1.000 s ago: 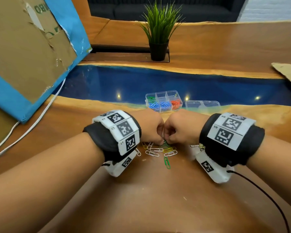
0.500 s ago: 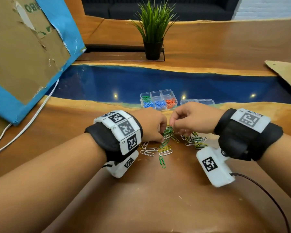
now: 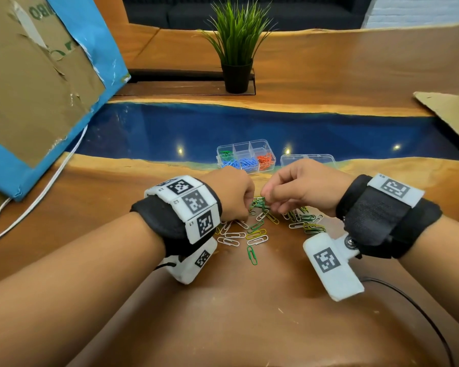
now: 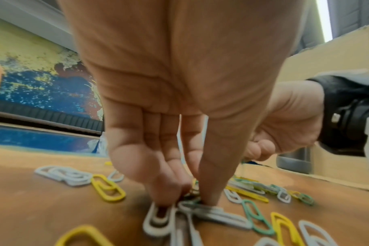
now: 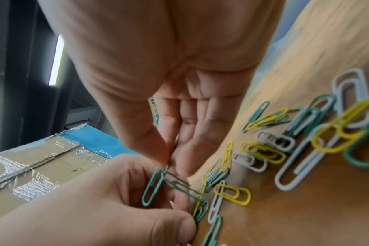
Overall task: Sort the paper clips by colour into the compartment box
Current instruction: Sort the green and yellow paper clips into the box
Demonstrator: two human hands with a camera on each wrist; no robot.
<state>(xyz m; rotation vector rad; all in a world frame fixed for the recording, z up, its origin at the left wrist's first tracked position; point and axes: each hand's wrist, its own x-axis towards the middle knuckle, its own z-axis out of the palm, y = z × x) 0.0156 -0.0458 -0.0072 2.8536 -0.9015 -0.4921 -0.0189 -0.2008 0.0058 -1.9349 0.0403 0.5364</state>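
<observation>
Loose white, yellow and green paper clips (image 3: 255, 234) lie scattered on the wooden table. My left hand (image 3: 245, 209) reaches down into the pile, thumb and fingers pinching tangled clips (image 4: 190, 199). My right hand (image 3: 265, 194) is raised a little to its right and pinches a bunch of green clips (image 5: 158, 183) that hangs between both hands. The left hand (image 5: 185, 221) holds the lower end of that bunch. Behind the hands stands the clear compartment box (image 3: 245, 144), holding green, blue and red clips in separate compartments.
The box's clear lid (image 3: 308, 158) lies just right of the box. A potted plant (image 3: 236, 49) stands far back. A blue-taped cardboard box (image 3: 37, 83) and a white cable (image 3: 45, 186) are at the left, and a cardboard sheet (image 3: 451, 112) at the right.
My right hand has lifted and drawn slightly right, away from the left fist, with green clips in it. The left hand stays down on the pile.
</observation>
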